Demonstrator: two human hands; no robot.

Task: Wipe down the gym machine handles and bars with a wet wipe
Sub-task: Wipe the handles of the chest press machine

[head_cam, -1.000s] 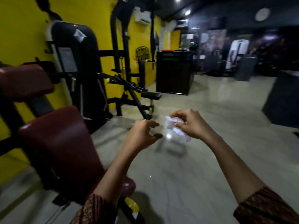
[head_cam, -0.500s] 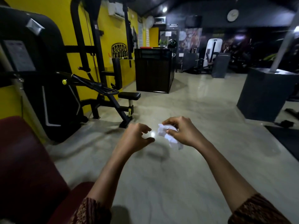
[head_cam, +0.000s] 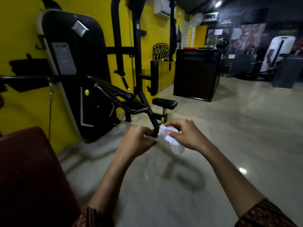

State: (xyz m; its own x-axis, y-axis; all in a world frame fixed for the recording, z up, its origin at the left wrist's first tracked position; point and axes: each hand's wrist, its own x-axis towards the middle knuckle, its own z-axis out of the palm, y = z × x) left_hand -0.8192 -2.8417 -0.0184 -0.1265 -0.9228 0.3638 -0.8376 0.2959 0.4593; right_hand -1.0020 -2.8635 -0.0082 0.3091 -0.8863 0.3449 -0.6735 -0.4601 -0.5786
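Floor (head_cam: 229, 145): pale polished stone, glossy (ceiling lights mirrored in it). Standing on it: black weight machine (head_cam: 78, 79), beyond and to the left of the left hand (head_cam: 137, 141), its frame foot showing between that hand and the right hand (head_cam: 188, 135); dark cabinet (head_cam: 196, 76), well beyond the right hand.

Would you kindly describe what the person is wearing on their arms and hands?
The left hand and right hand are bare: no gloves, rings or watch visible. The left sleeve and right sleeve, seen at the bottom edge, are dark reddish-brown fabric with a fine pattern, and leave the forearms uncovered.
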